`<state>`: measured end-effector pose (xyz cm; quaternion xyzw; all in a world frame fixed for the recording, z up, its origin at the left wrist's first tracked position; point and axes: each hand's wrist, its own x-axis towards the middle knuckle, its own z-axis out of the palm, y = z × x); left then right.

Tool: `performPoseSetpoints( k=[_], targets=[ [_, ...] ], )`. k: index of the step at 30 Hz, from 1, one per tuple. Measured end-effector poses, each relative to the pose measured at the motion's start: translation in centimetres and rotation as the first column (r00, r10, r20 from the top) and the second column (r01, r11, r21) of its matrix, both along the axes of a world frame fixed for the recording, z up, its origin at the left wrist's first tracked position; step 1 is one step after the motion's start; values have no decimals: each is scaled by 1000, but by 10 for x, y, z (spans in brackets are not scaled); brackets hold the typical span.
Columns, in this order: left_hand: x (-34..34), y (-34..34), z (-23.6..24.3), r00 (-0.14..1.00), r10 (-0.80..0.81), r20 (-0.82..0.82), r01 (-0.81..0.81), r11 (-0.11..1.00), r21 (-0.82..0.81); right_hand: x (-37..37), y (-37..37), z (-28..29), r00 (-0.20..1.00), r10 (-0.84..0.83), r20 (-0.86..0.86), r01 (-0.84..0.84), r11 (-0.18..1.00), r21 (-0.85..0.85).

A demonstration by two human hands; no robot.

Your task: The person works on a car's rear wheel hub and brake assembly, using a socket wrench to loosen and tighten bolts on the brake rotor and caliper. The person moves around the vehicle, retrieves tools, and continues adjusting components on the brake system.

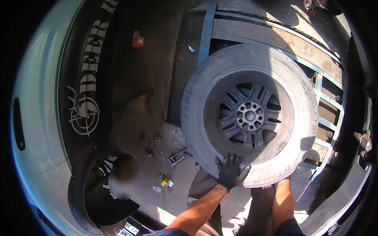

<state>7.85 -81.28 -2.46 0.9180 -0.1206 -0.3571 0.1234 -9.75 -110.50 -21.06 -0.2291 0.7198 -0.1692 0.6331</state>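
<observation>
Wheel (249, 115) beneath and beyond gloved left fingers (232, 158)

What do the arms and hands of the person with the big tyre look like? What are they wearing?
The left hand wears a snug black glove covering the fingers. The right hand is mostly hidden; only a dark edge shows near the wrist. Both forearms are bare, with dark navy sleeves ending higher up. I can't make out markings.

Vehicle repair spot, garage or yard: pale car (45, 98) with wheel arch (75, 188) exposed, loose tyred wheel (249, 115), hand tools (163, 158) scattered on grimy concrete floor (180, 174), blue metal frame (205, 33) alongside.
</observation>
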Motion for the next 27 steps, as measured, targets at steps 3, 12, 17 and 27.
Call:
performPoseSetpoints(
  k=[3,12,17,27],
  targets=[
    [-19,3,-23,999,-44,11,44,999,-3,-14,-11,-35,994,85,-70,-85,996,10],
    [-40,56,30,991,96,90,-80,983,-165,-40,-56,-66,49,810,-585,-903,286,321],
    [-40,203,110,962,246,121,-241,969,-52,25,-44,49,-771,472,-429,-620,-397,677],
    [118,444,484,181,235,955,-482,868,-122,449,395,557,-236,578,781,-836,288,-466]
  ],
)
